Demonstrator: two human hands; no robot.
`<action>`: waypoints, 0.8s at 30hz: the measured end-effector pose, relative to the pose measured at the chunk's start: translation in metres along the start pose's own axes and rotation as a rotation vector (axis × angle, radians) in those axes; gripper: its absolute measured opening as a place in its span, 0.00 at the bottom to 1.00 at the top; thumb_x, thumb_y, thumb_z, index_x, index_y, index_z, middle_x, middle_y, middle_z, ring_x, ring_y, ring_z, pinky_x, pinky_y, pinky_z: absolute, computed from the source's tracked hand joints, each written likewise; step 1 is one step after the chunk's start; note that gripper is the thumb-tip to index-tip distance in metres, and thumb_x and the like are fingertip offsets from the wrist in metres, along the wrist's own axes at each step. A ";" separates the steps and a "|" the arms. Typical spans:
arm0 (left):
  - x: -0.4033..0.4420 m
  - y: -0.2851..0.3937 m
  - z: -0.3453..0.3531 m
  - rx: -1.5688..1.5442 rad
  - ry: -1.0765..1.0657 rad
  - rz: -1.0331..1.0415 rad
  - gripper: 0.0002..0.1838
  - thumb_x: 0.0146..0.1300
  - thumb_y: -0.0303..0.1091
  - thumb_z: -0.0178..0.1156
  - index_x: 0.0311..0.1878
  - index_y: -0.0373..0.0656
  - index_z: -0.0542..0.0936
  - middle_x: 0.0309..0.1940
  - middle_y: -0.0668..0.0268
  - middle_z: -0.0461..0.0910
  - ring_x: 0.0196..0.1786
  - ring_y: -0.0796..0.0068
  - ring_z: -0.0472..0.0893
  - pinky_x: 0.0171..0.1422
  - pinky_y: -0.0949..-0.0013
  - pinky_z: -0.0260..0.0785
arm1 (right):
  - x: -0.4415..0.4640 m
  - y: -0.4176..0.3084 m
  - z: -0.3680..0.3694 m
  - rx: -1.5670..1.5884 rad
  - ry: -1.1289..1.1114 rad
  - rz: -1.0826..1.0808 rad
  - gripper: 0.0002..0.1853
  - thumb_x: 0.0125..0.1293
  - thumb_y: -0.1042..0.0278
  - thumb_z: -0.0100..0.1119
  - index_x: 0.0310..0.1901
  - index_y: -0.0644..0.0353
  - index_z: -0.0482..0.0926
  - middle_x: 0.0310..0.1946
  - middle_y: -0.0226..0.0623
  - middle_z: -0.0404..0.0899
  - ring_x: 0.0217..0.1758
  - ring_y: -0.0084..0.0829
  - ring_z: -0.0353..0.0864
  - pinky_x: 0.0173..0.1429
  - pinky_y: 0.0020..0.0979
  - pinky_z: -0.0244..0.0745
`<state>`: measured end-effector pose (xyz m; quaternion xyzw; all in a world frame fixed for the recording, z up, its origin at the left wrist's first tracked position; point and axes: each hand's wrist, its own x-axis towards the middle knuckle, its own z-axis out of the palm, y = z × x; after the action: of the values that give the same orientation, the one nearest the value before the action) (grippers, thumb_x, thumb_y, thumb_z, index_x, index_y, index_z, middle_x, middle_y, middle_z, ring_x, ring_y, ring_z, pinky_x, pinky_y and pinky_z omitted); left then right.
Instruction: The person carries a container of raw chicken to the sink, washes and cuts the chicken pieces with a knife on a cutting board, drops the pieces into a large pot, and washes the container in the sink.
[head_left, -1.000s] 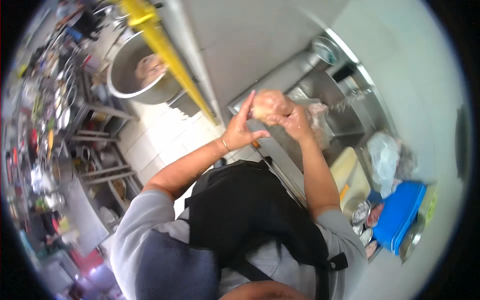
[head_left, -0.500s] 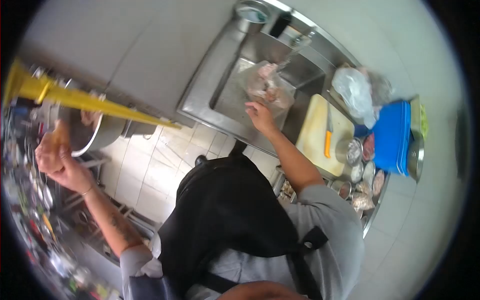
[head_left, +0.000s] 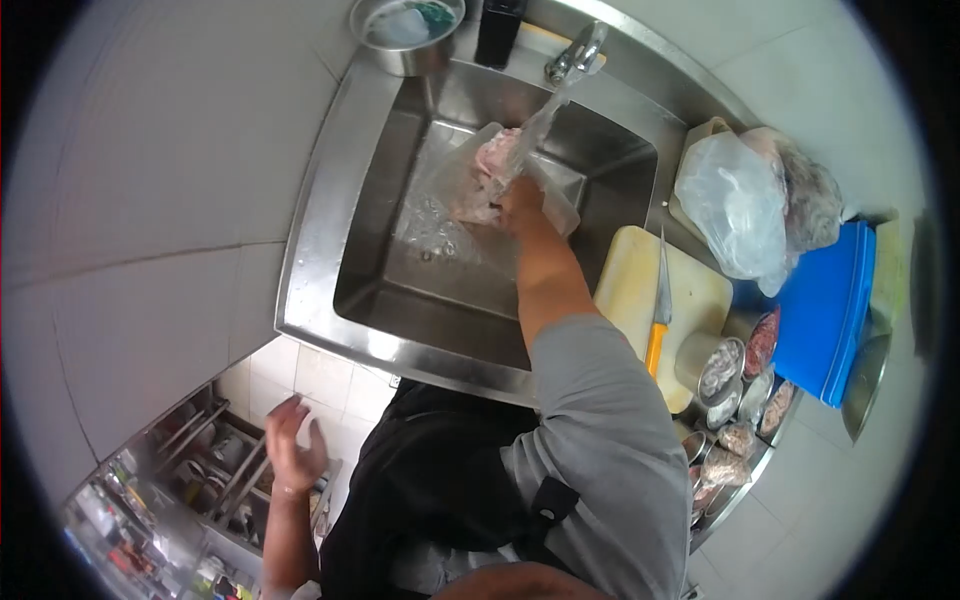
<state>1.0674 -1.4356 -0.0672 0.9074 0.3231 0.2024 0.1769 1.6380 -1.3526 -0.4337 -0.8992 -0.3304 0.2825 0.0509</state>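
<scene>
My right hand (head_left: 523,200) reaches down into the steel sink (head_left: 450,290), at a clear plastic bag (head_left: 553,200) with pale pink raw meat (head_left: 495,160) in it. Its fingers are partly hidden at the meat, so what they grip does not show. Water runs from the tap (head_left: 575,62) onto the bag. Out over the floor at the lower left, my left hand (head_left: 295,450) is empty, its fingers apart.
Right of the sink lies a cutting board (head_left: 625,290) bearing an orange-handled knife (head_left: 656,345). Beyond are a plastic bag (head_left: 735,200), a blue container (head_left: 825,310) and a metal bowl (head_left: 715,365). A metal pot (head_left: 410,50) stands at the sink's back left corner.
The view has swung toward the sink. The piece of meat held by both hands, then by my left hand near the large pot, is out of sight. My right hand has moved into the sink.
</scene>
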 end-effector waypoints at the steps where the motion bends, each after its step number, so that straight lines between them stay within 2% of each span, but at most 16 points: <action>1: 0.027 0.008 0.017 -0.052 -0.046 -0.034 0.24 0.63 0.11 0.64 0.63 0.29 0.78 0.53 0.44 0.83 0.53 0.48 0.86 0.55 0.52 0.80 | 0.007 0.003 0.006 0.026 -0.009 -0.009 0.23 0.73 0.58 0.66 0.65 0.61 0.83 0.64 0.55 0.85 0.70 0.54 0.83 0.75 0.51 0.75; 2: 0.052 0.014 0.037 -0.143 -0.094 -0.132 0.25 0.62 0.11 0.65 0.64 0.29 0.78 0.56 0.44 0.82 0.52 0.49 0.86 0.55 0.55 0.81 | 0.006 0.006 0.013 0.055 -0.018 -0.011 0.24 0.73 0.59 0.66 0.66 0.60 0.83 0.61 0.54 0.87 0.68 0.54 0.85 0.74 0.51 0.76; 3: 0.077 0.015 0.056 -0.248 -0.148 -0.200 0.28 0.59 0.13 0.67 0.65 0.32 0.79 0.60 0.45 0.81 0.59 0.42 0.85 0.55 0.57 0.84 | 0.004 0.006 0.010 0.068 -0.020 0.001 0.24 0.73 0.59 0.66 0.66 0.60 0.83 0.61 0.54 0.87 0.68 0.54 0.85 0.74 0.51 0.76; 6: 0.167 0.016 0.125 -0.280 -0.326 -0.120 0.29 0.65 0.23 0.72 0.70 0.38 0.79 0.63 0.48 0.81 0.66 0.44 0.81 0.67 0.54 0.79 | -0.028 0.003 -0.034 0.042 0.008 -0.092 0.21 0.74 0.62 0.65 0.66 0.55 0.84 0.57 0.53 0.89 0.63 0.53 0.88 0.71 0.52 0.78; 8: 0.233 0.031 0.168 -0.176 -0.432 -0.095 0.30 0.70 0.39 0.72 0.70 0.35 0.79 0.64 0.48 0.81 0.68 0.49 0.81 0.73 0.52 0.75 | -0.068 -0.007 -0.077 0.543 -0.026 -0.115 0.21 0.71 0.62 0.68 0.64 0.53 0.85 0.56 0.50 0.89 0.61 0.52 0.88 0.65 0.50 0.81; 9: 0.258 0.031 0.196 -0.095 -0.460 -0.126 0.33 0.72 0.49 0.70 0.70 0.34 0.78 0.64 0.47 0.81 0.69 0.52 0.81 0.73 0.53 0.74 | -0.084 -0.012 -0.094 0.549 -0.020 -0.103 0.21 0.71 0.62 0.68 0.64 0.53 0.85 0.56 0.50 0.89 0.61 0.52 0.88 0.65 0.50 0.81; 11: 0.307 0.006 0.262 -0.386 -0.723 -0.612 0.45 0.67 0.73 0.64 0.63 0.34 0.82 0.53 0.48 0.86 0.58 0.48 0.86 0.62 0.55 0.77 | -0.113 -0.018 -0.121 0.491 -0.072 -0.301 0.21 0.69 0.65 0.69 0.63 0.51 0.86 0.57 0.50 0.88 0.61 0.51 0.88 0.66 0.48 0.81; 13: 0.334 0.016 0.291 -1.057 -0.522 -1.131 0.49 0.64 0.81 0.59 0.60 0.37 0.85 0.45 0.54 0.88 0.50 0.59 0.89 0.47 0.58 0.76 | -0.140 -0.020 -0.129 0.343 0.108 -0.535 0.25 0.66 0.67 0.71 0.66 0.49 0.85 0.56 0.49 0.89 0.60 0.51 0.88 0.66 0.46 0.81; 14: 0.351 0.026 0.285 -1.242 -0.493 -1.140 0.42 0.68 0.75 0.61 0.60 0.40 0.86 0.38 0.60 0.87 0.38 0.67 0.87 0.35 0.64 0.72 | -0.150 -0.018 -0.130 0.322 0.090 -0.640 0.29 0.64 0.65 0.74 0.69 0.47 0.83 0.59 0.48 0.87 0.63 0.51 0.86 0.68 0.47 0.80; 15: 0.360 0.032 0.296 -1.414 -0.467 -1.055 0.32 0.72 0.65 0.63 0.54 0.42 0.86 0.33 0.63 0.84 0.30 0.67 0.84 0.30 0.68 0.72 | -0.160 -0.006 -0.134 0.297 0.075 -0.736 0.33 0.63 0.63 0.76 0.71 0.45 0.81 0.62 0.48 0.86 0.66 0.52 0.84 0.69 0.48 0.78; 16: 0.366 0.050 0.301 -1.415 -0.365 -1.104 0.21 0.75 0.52 0.65 0.52 0.41 0.85 0.32 0.63 0.83 0.29 0.68 0.84 0.29 0.69 0.75 | -0.185 0.014 -0.147 0.292 0.101 -0.682 0.33 0.63 0.63 0.76 0.71 0.45 0.81 0.62 0.48 0.86 0.66 0.52 0.84 0.69 0.48 0.78; 17: 0.363 0.042 0.313 -1.394 -0.403 -1.018 0.14 0.74 0.41 0.66 0.48 0.38 0.85 0.34 0.60 0.85 0.31 0.67 0.86 0.31 0.65 0.79 | -0.224 0.022 -0.164 0.218 0.325 -0.596 0.37 0.62 0.60 0.77 0.75 0.45 0.77 0.65 0.46 0.83 0.69 0.53 0.81 0.71 0.51 0.76; 18: 0.360 0.060 0.312 -1.391 -0.461 -1.005 0.14 0.74 0.41 0.66 0.48 0.38 0.85 0.34 0.60 0.85 0.31 0.67 0.86 0.31 0.65 0.79 | -0.258 0.025 -0.177 0.140 0.539 -0.505 0.42 0.61 0.57 0.78 0.78 0.45 0.73 0.68 0.45 0.81 0.72 0.53 0.78 0.72 0.54 0.74; 20: 0.366 0.096 0.279 -1.021 -0.505 -0.825 0.11 0.70 0.35 0.65 0.44 0.35 0.85 0.32 0.60 0.85 0.30 0.67 0.86 0.29 0.65 0.78 | -0.311 0.077 -0.208 0.214 0.642 -0.300 0.48 0.62 0.52 0.78 0.82 0.49 0.67 0.73 0.45 0.75 0.75 0.55 0.72 0.74 0.57 0.71; 22: 0.369 0.125 0.260 -0.976 -0.576 -0.674 0.12 0.67 0.34 0.64 0.42 0.33 0.85 0.30 0.61 0.84 0.31 0.68 0.85 0.34 0.64 0.78 | -0.370 0.125 -0.209 -0.062 0.609 0.182 0.50 0.64 0.52 0.78 0.84 0.53 0.63 0.67 0.50 0.77 0.70 0.55 0.75 0.72 0.56 0.73; 24: 0.363 0.155 0.243 -0.721 -0.493 -0.260 0.14 0.65 0.34 0.65 0.45 0.32 0.86 0.32 0.60 0.86 0.33 0.70 0.85 0.40 0.62 0.77 | -0.409 0.158 -0.191 -0.160 0.544 0.438 0.46 0.69 0.53 0.74 0.84 0.53 0.61 0.64 0.53 0.79 0.66 0.55 0.78 0.69 0.54 0.76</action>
<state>1.5220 -1.3556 -0.1136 0.7610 0.2913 0.0558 0.5770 1.5757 -1.7119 -0.1241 -0.9921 -0.1250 0.0101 0.0048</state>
